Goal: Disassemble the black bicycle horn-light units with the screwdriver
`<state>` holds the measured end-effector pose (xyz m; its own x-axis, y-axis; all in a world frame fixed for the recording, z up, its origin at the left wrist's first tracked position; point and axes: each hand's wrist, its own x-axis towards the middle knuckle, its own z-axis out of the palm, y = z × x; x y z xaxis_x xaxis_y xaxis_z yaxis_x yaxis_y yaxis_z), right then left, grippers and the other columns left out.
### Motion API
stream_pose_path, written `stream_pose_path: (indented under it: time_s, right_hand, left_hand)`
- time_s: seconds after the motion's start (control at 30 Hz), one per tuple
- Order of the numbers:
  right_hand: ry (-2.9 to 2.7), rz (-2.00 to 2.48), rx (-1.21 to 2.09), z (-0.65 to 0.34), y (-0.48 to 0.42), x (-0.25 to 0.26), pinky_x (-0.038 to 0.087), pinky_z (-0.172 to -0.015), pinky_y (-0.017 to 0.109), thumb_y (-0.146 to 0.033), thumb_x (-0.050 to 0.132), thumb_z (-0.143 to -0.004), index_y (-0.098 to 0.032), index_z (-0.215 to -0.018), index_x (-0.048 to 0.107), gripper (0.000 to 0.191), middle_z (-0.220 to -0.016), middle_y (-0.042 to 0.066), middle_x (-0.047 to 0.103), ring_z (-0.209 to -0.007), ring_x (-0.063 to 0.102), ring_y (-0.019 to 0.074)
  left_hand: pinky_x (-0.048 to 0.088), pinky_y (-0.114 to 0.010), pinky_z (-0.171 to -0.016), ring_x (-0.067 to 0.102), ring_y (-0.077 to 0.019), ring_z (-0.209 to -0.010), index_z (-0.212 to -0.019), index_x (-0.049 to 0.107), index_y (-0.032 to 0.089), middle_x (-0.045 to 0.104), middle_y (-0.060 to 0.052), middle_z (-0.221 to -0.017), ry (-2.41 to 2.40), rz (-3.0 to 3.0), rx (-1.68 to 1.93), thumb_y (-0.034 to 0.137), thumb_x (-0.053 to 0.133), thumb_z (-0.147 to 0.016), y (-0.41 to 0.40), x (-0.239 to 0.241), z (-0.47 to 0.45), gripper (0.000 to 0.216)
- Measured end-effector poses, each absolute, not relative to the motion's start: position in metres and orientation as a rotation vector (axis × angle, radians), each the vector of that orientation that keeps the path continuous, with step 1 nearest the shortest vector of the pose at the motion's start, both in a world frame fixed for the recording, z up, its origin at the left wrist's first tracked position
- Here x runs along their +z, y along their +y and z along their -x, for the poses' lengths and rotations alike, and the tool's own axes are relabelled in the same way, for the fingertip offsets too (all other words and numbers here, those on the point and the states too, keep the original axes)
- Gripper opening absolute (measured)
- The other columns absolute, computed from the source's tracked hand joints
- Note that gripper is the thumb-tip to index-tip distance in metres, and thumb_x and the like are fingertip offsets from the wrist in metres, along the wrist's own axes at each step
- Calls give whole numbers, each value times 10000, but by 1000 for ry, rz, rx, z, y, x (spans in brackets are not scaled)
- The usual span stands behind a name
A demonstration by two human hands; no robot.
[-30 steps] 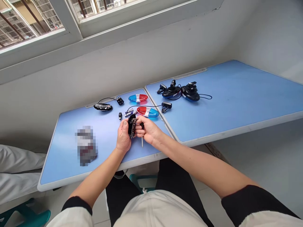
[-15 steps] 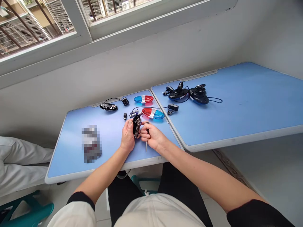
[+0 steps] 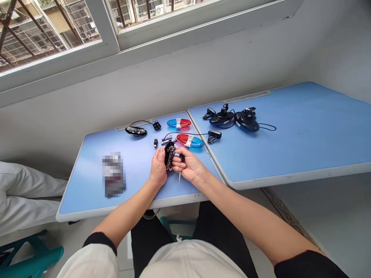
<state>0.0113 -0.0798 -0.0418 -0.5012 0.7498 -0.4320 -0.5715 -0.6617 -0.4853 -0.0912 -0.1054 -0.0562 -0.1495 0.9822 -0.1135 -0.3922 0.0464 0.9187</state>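
My left hand (image 3: 158,166) is closed around the side of a black oval light housing (image 3: 168,158), tilted up on edge with its circuit parts facing right. A screwdriver (image 3: 179,178) with a dark handle is gripped in my right hand (image 3: 189,165), its metal shaft pointing down toward the table. The fingertips of that hand touch or nearly touch the exposed parts. Just beyond the hands lie a red-and-blue lens cover (image 3: 189,141), a few batteries (image 3: 166,140) and a small black clip (image 3: 155,143). A cable runs from near the housing to a black switch with a clamp (image 3: 214,135).
Farther back are another lens cover (image 3: 179,123) and an open black housing (image 3: 136,131) wired to a button pad (image 3: 157,125). On the right table (image 3: 298,139) sit two assembled black lights (image 3: 246,120). A blurred package (image 3: 114,175) lies left. Another person's legs (image 3: 29,197) show beside the table.
The view has shifted slightly. Both hands keep their hold on the housing and the screwdriver, and the right fingers have shifted slightly at the exposed circuit side.
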Motion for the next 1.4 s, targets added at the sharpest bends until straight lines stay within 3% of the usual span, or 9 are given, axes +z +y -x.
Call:
stream_pose_path:
  time_s: [0.37, 0.83, 1.2, 1.4]
  right_hand:
    - [-322, 812, 2175, -14, -78, -42, 156, -309, 175, -145, 486, -606, -212, -571, 354, 153, -350, -88, 295, -294, 175, 49]
    - [-174, 864, 2176, -14, -77, -43, 173, -288, 180, -112, 411, -612, -211, -490, 283, 203, -324, -65, 258, -286, 155, 51]
    - [-173, 856, 2150, -13, -79, -45, 168, -297, 177, -92, 409, -609, -207, -530, 301, 177, -355, -87, 224, -293, 142, 44]
    - [-192, 910, 2056, -15, -85, -44, 166, -314, 165, -62, 416, -545, -203, -641, 428, 171, -357, -115, 204, -307, 137, 52]
  left_hand:
    - [324, -191, -351, 383, -64, -430, -866, 554, 197, 450, 60, -600, 1109, -900, 1411, 596, 583, -766, -106, -68, 92, 413]
    - [352, -190, -382, 377, -65, -470, -872, 558, 166, 452, 45, -624, 1265, -1061, 1402, 665, 541, -755, -107, -70, 91, 512]
    - [343, -196, -399, 370, -63, -465, -885, 564, 170, 448, 48, -618, 1287, -1065, 1403, 638, 528, -781, -107, -73, 91, 481]
    - [335, -197, -377, 397, -68, -436, -880, 519, 196, 408, 66, -590, 1257, -997, 1441, 618, 524, -794, -104, -74, 91, 431]
